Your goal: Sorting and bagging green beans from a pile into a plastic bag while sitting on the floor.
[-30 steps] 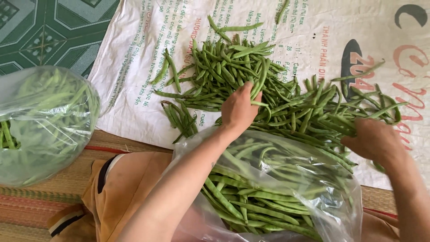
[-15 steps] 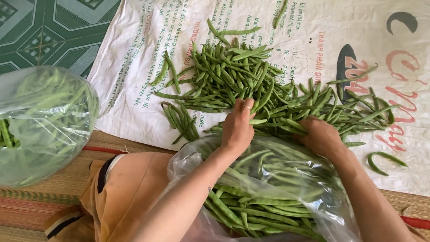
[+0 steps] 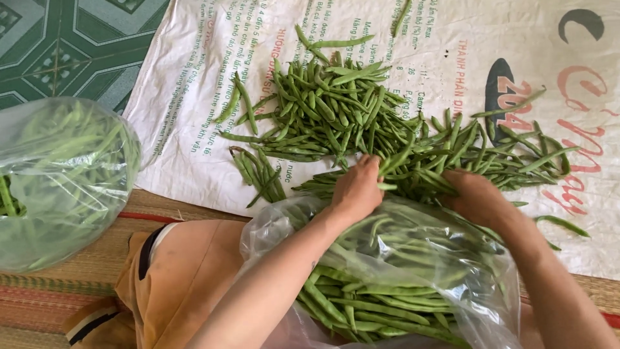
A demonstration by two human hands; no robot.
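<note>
The fingers of the left hand are curled down into the near edge of a heap of green beans, closed over a small bunch of pods whose tips stick out past the knuckles; the right hand lies palm down on the same edge just to the right, its fingers buried among the pods, so that whether they grip any cannot be told; the two hands sit near each other but apart, both at the mouth of a clear plastic bag; that bag lies in the person's lap, its open rim touching the heap, and it already holds many beans lying lengthwise; the heap itself spreads across a white printed woven sack laid flat on the floor, thickest in the middle and trailing off to the right, with a few single pods scattered toward the top and the far right; a small separate bundle lies just left of the left hand; a second clear bag of beans, full and rounded, stands well to the left on a woven straw mat; beyond the sack, green patterned floor tiles show at the upper left.
</note>
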